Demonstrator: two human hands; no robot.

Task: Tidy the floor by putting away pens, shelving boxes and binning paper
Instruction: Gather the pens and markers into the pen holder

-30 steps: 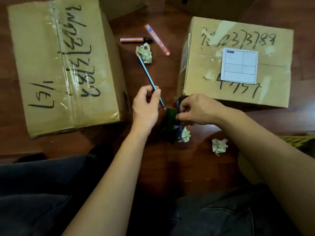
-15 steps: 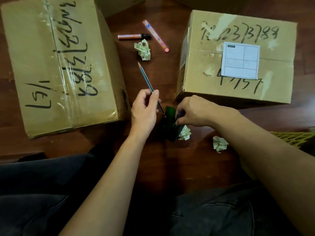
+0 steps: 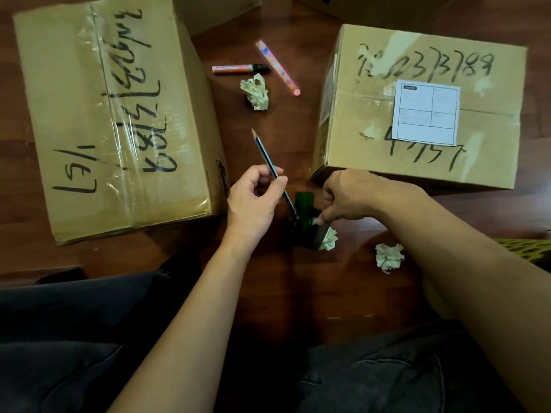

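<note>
My left hand (image 3: 253, 201) pinches a dark pencil (image 3: 265, 156), tip pointing up and away, its lower end at the mouth of a dark green pen holder (image 3: 304, 217) on the wooden floor. My right hand (image 3: 348, 195) grips the holder's right side. An orange marker (image 3: 235, 69) and a pink pen (image 3: 277, 67) lie farther off between two taped cardboard boxes, the left box (image 3: 116, 114) and the right box (image 3: 423, 105). Three crumpled paper balls lie around: one by the marker (image 3: 255, 91), one against the holder (image 3: 329, 239), one to its right (image 3: 389, 257).
More cardboard boxes (image 3: 217, 10) stand at the far edge. A yellow patterned object (image 3: 524, 248) shows at the right edge. My legs in dark trousers (image 3: 74, 338) fill the bottom of the view.
The pencil has slid lower, toward the holder's mouth, in my left hand. My right hand has shifted its grip down onto the holder's right side.
</note>
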